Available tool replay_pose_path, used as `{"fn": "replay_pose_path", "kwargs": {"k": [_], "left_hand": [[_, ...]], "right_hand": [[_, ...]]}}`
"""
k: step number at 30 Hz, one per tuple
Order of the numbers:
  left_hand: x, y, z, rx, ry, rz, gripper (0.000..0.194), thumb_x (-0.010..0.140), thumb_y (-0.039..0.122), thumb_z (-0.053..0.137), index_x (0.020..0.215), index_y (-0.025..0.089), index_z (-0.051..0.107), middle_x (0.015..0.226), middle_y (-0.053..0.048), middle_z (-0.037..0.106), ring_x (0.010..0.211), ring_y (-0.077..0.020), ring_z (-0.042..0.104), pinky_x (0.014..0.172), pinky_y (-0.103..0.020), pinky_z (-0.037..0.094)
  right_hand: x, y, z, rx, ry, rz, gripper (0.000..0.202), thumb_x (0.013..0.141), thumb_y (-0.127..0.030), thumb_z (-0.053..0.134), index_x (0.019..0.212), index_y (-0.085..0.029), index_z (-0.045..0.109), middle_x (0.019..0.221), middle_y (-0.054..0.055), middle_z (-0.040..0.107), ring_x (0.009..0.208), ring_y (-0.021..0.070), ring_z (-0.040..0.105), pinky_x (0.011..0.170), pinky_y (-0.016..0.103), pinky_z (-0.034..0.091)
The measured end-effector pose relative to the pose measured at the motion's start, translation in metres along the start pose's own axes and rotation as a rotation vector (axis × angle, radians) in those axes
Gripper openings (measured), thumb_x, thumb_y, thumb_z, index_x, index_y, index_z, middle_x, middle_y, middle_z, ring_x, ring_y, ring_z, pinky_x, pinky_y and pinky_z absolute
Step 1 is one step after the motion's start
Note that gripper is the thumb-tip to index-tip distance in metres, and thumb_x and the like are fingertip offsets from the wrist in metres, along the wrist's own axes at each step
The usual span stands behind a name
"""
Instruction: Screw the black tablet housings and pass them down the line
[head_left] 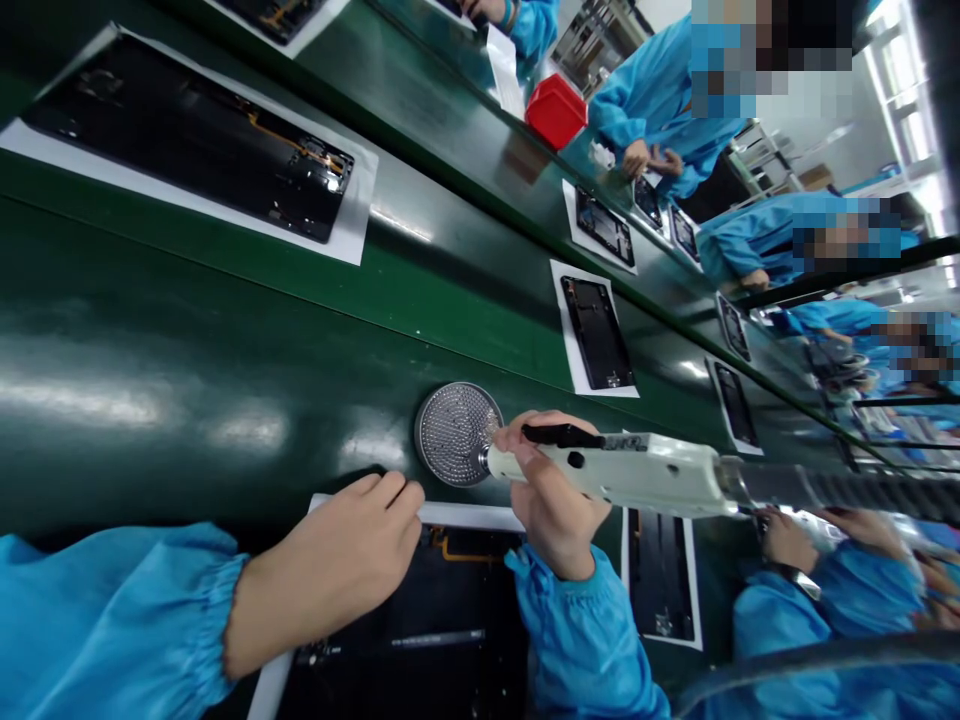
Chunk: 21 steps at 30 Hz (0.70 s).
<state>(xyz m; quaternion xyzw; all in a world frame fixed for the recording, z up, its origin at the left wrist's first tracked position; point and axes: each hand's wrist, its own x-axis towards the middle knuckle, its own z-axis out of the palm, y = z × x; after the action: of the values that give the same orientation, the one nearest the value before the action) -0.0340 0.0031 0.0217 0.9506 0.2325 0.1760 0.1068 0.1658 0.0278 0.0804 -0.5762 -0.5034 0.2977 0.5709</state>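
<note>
One screwdriver (637, 472) gripped in right hand (551, 500).

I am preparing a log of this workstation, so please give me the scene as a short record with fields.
Setting: green conveyor belt carrying black panels on white sheets
Left hand: rests on the near panel, fingers at its top edge
Right hand: grips a white electric screwdriver, tip at a round metal screw tray
Passing panel: on the belt, far side
Other items: red bin
Other people: several in blue coats along the line
</note>
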Motion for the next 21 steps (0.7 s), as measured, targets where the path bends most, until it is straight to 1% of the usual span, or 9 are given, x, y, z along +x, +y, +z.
{"fn": "replay_pose_path", "kwargs": {"k": [3, 7, 11, 16, 19, 21], "left_hand": [[0.0, 0.0, -0.001, -0.015, -0.01, 0.0, 0.012, 0.078, 0.005, 0.056, 0.078, 0.016, 0.061, 0.081, -0.006, 0.055, 0.072, -0.0236, 0.049, 0.061, -0.036, 0.04], [0.001, 0.0, -0.002, -0.036, -0.03, -0.002, 0.014, 0.078, 0.005, 0.053, 0.078, 0.016, 0.061, 0.081, -0.007, 0.054, 0.072, -0.024, 0.049, 0.061, -0.037, 0.041], [0.001, -0.002, -0.003, -0.062, -0.057, 0.002, 0.011, 0.078, 0.007, 0.055, 0.078, 0.016, 0.061, 0.082, -0.007, 0.054, 0.074, -0.0233, 0.049, 0.062, -0.036, 0.043], [0.0, -0.005, -0.003, -0.095, -0.088, -0.002, 0.011, 0.073, 0.006, 0.059, 0.079, 0.015, 0.06, 0.083, -0.007, 0.054, 0.077, -0.0232, 0.049, 0.065, -0.036, 0.045], [-0.001, -0.005, 0.0, -0.143, -0.048, 0.016, 0.015, 0.077, 0.003, 0.056, 0.085, 0.014, 0.061, 0.091, -0.009, 0.058, 0.084, -0.0245, 0.051, 0.072, -0.037, 0.048], [-0.001, -0.004, 0.003, -0.178, -0.003, 0.036, 0.018, 0.082, -0.001, 0.052, 0.089, 0.012, 0.062, 0.092, -0.01, 0.059, 0.084, -0.0241, 0.052, 0.073, -0.037, 0.049]], "right_hand": [[0.0, -0.001, 0.0, -0.027, 0.001, 0.009, 0.015, 0.075, -0.021, 0.074, 0.089, -0.022, 0.069, 0.076, 0.001, 0.064, 0.07, 0.0188, 0.063, 0.066, 0.038, 0.055], [-0.001, -0.001, 0.0, 0.029, -0.014, 0.005, 0.014, 0.076, -0.018, 0.074, 0.088, -0.023, 0.07, 0.075, 0.0, 0.064, 0.069, 0.0184, 0.062, 0.066, 0.038, 0.054], [-0.002, 0.002, -0.002, 0.017, -0.034, -0.001, 0.013, 0.077, -0.02, 0.074, 0.089, -0.023, 0.068, 0.077, 0.0, 0.063, 0.07, 0.0187, 0.062, 0.066, 0.037, 0.053], [-0.003, 0.009, -0.004, -0.017, -0.043, 0.012, 0.013, 0.08, -0.024, 0.074, 0.09, -0.023, 0.066, 0.077, 0.001, 0.062, 0.073, 0.0199, 0.062, 0.071, 0.04, 0.054], [-0.002, 0.003, -0.005, -0.032, -0.024, 0.009, 0.017, 0.079, -0.023, 0.074, 0.095, -0.024, 0.067, 0.078, 0.001, 0.063, 0.073, 0.0199, 0.063, 0.074, 0.042, 0.055], [-0.001, -0.008, -0.007, -0.006, 0.004, -0.032, 0.018, 0.078, -0.022, 0.074, 0.095, -0.025, 0.068, 0.077, 0.0, 0.063, 0.071, 0.0194, 0.062, 0.071, 0.042, 0.055]]}}
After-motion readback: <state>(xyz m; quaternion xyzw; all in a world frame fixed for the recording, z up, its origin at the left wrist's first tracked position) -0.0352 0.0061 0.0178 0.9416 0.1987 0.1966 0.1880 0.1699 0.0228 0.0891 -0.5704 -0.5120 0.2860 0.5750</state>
